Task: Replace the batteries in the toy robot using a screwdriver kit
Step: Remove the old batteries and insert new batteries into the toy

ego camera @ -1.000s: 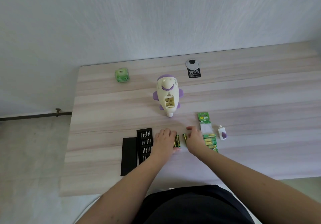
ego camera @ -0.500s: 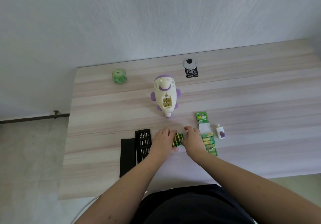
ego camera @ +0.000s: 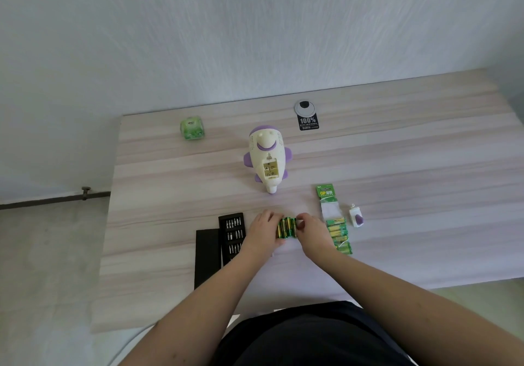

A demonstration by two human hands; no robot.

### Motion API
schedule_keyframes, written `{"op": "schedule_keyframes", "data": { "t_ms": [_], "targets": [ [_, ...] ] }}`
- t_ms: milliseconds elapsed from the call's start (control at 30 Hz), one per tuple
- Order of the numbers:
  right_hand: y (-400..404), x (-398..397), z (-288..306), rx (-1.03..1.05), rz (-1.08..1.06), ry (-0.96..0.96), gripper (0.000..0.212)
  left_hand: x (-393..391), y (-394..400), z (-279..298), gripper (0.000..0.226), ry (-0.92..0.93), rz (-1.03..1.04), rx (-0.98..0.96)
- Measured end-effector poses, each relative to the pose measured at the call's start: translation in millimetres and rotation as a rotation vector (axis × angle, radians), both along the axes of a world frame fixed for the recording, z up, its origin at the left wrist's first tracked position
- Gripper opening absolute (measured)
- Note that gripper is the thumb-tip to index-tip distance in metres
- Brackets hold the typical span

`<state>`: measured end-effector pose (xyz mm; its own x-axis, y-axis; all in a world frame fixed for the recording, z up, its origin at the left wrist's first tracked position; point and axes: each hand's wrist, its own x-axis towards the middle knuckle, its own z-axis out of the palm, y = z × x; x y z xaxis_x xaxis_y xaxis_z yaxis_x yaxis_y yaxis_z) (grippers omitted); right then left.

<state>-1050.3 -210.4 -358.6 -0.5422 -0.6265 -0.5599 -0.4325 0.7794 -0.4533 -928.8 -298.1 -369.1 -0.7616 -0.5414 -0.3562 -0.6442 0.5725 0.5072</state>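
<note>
The white and purple toy robot [ego camera: 267,158] lies on its front in the middle of the wooden table [ego camera: 397,167], its battery compartment uncovered. Nearer me, several green and gold batteries [ego camera: 286,227] lie side by side in a tight group. My left hand [ego camera: 262,231] presses against their left side and my right hand [ego camera: 313,231] against their right side, fingers curled at the ends of the group. The open black screwdriver bit case [ego camera: 232,235] lies just left of my left hand.
A green battery pack [ego camera: 334,221] with more batteries lies right of my right hand. The small white and purple compartment cover [ego camera: 356,217] lies beside it. A green cube [ego camera: 192,128] and a round cable grommet with a black tag [ego camera: 305,114] sit at the back.
My hands have closed in on each other, pushing the loose batteries together into one tight group. The camera has drifted slightly.
</note>
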Motion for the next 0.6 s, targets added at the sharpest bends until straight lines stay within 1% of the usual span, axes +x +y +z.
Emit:
{"op": "schedule_keyframes", "data": {
  "t_ms": [100, 233, 300, 500, 600],
  "targets": [
    [1.5, 2.3, 3.0, 0.003, -0.016, 0.001, 0.038, 2.2, -1.8, 1.0, 0.065, 0.008, 0.006, 0.02],
    [8.0, 4.6, 8.5, -0.008, -0.048, -0.013, 0.037, 6.8, -4.2, 5.3, 0.066, 0.058, 0.042, 0.045],
    [12.7, 5.2, 12.3, -0.024, -0.077, -0.021, 0.035, 11.0, -6.6, 7.7, 0.06, 0.092, 0.061, 0.054],
    [19.8, 3.9, 28.3, -0.069, -0.164, -0.038, 0.024, 24.6, -14.0, 18.8, 0.026, 0.156, 0.038, 0.029],
    [18.5, -1.5, 38.5, -0.096, -0.234, -0.058, 0.023, 24.7, -17.4, 26.0, 0.021, 0.189, 0.031, 0.021]
  ]
}}
